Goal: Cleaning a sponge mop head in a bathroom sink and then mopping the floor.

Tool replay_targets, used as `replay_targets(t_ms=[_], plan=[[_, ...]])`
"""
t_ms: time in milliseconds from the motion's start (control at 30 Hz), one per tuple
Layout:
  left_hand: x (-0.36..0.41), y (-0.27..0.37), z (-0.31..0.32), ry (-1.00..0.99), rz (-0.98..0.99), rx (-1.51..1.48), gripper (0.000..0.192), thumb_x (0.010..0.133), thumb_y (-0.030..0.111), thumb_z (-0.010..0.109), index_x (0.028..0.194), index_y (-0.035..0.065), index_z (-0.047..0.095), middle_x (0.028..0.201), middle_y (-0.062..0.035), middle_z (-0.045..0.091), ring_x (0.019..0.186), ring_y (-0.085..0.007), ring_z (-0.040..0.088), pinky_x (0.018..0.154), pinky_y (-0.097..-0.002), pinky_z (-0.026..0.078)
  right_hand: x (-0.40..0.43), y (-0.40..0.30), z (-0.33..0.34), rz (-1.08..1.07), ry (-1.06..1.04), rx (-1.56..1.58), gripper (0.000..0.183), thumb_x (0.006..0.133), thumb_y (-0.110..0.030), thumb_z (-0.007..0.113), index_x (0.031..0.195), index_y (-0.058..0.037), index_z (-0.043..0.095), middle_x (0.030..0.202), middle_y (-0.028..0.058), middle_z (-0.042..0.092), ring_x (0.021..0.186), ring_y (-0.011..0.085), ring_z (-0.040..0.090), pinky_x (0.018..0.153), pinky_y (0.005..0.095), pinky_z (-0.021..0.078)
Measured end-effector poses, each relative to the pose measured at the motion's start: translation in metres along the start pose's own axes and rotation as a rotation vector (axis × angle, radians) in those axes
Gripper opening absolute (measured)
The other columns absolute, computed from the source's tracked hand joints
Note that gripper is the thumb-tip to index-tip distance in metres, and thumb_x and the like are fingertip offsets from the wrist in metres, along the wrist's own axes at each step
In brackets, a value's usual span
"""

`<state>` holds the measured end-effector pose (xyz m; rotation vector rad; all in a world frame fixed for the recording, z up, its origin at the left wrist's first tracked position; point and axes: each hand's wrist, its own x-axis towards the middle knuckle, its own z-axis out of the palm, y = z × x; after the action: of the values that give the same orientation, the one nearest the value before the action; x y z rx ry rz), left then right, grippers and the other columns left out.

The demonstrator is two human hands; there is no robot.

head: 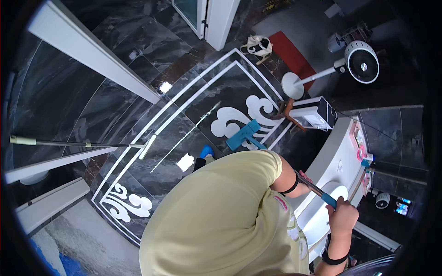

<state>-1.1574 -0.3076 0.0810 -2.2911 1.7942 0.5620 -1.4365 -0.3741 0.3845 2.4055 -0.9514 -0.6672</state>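
Note:
A teal flat-headed mop lies with its head on the dark tiled floor, over a white scroll pattern. Its metal pole runs behind my yellow-shirted body and comes out at my hands. My left hand, partly hidden by its forearm, wraps the metal pole. Farther up, my right hand grips the pole at its teal upper handle. Both wrists wear black bands. A blue-covered foot shows beside my body.
A white washbasin and counter stand close by my hands. A pedestal fan, a white appliance on a wooden stool, and a cloth bag are beyond. Another long-handled floor tool leans at left, near white door frames.

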Motion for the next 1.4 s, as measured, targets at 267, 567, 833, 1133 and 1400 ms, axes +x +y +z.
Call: replay_targets(t_ms=[267,567,833,1133,1400], plan=[[0.027,0.114,0.021,-0.159,0.344,-0.127,0.023,0.076,0.017,0.046,0.093,0.0103,0.059,0.092,-0.0056,0.059,0.086,-0.0216,0.055,0.068,-0.0408,0.039,-0.015,0.011,0.111,-0.085,0.142,0.312,0.028,0.067,-0.034,0.061,0.072,-0.0080,0.055,0.059,0.0118,0.052,0.054,0.0301,0.051,0.049,0.0398,0.0401],[0.034,0.082,0.031,-0.300,0.373,-0.250,0.023,0.074,0.019,0.048,0.092,0.0096,0.059,0.090,-0.0075,0.059,0.086,-0.0231,0.055,0.069,-0.0407,0.040,0.096,-0.104,0.128,-0.360,0.399,0.354,0.031,0.068,-0.030,0.060,0.085,-0.0045,0.055,0.063,0.0093,0.051,0.058,0.0263,0.052,0.055,0.0363,0.0416],[-0.009,-0.034,0.057,-0.326,0.064,-0.380,0.024,0.073,0.021,0.050,0.091,0.0090,0.060,0.089,-0.0093,0.060,0.085,-0.0245,0.056,0.070,-0.0406,0.041,0.202,-0.167,0.091,-0.505,0.276,0.262,0.029,0.067,-0.027,0.060,0.085,-0.0053,0.053,0.067,0.0092,0.056,0.062,0.0266,0.056,0.058,0.0378,0.0441],[-0.101,-0.153,0.197,-0.251,-0.515,-0.763,0.028,0.072,0.021,0.047,0.093,0.0072,0.059,0.097,-0.0147,0.056,0.091,-0.0301,0.053,0.074,-0.0398,0.043,0.302,-0.171,0.168,-0.440,-0.328,0.618,0.044,0.063,-0.026,0.063,0.096,-0.0002,0.050,0.086,0.0218,0.056,0.082,0.0314,0.056,0.071,0.0379,0.0442],[-0.138,-0.175,0.219,-0.249,-0.887,-0.849,0.027,0.071,0.019,0.046,0.092,0.0074,0.060,0.098,-0.0160,0.056,0.092,-0.0297,0.052,0.079,-0.0361,0.042,0.364,-0.222,0.001,-0.677,-0.033,0.390,0.024,0.074,-0.020,0.046,0.085,-0.0015,0.058,0.087,0.0191,0.058,0.083,0.0317,0.056,0.072,0.0404,0.0445]])
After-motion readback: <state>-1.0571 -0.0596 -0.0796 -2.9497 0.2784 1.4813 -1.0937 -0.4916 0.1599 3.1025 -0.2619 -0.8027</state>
